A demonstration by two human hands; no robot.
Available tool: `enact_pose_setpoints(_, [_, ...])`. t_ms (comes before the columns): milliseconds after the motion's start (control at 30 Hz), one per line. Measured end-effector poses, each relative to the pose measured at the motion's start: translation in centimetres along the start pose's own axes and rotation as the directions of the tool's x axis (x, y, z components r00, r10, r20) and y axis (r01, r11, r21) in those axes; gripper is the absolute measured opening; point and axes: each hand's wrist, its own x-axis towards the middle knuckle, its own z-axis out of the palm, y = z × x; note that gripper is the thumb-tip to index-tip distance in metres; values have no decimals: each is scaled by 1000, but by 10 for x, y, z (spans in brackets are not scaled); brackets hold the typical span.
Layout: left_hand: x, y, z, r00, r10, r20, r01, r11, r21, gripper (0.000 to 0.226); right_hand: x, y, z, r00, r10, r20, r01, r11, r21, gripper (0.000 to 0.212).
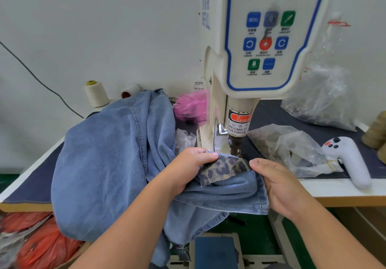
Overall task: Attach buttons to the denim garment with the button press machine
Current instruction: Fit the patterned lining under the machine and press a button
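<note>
A blue denim garment (pixel 108 164) lies heaped on the table's left and hangs over the front edge. Its leopard-print lined edge (pixel 225 171) sits under the press head (pixel 237 143) of the white button press machine (pixel 261 49), and a red laser dot shows on the print. My left hand (pixel 192 168) grips the garment's edge on the left of the press head, fingers curled over the fabric. On the right, my right hand (pixel 277 185) holds the denim with thumb on top and fingers beneath. No button is visible.
Clear plastic bags (pixel 292 149) of small parts lie right of the machine, with a bigger bag (pixel 321 99) behind. A white handheld controller (pixel 351 160) rests near the front edge. A pink bag (pixel 191 106) and thread cones (pixel 96 93) stand behind the denim. Red bags (pixel 39 243) sit below left.
</note>
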Motion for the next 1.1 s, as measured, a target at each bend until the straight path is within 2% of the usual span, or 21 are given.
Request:
enact_pose_setpoints(167, [0,0,0,1000,-7,8,8,1000,-17,24,-1,-1,1,1000,-1,28,1,1000,-2,21])
enact_pose_setpoints(367, [-1,1,-1,1000,-15,8,15,1000,-24,18,-1,0,-1,999,-6,41,6,1000,0,20])
enact_pose_setpoints(1100, [-3,3,1,1000,-14,9,15,999,-52,19,2,4,-8,998,-10,61,13,999,-44,17])
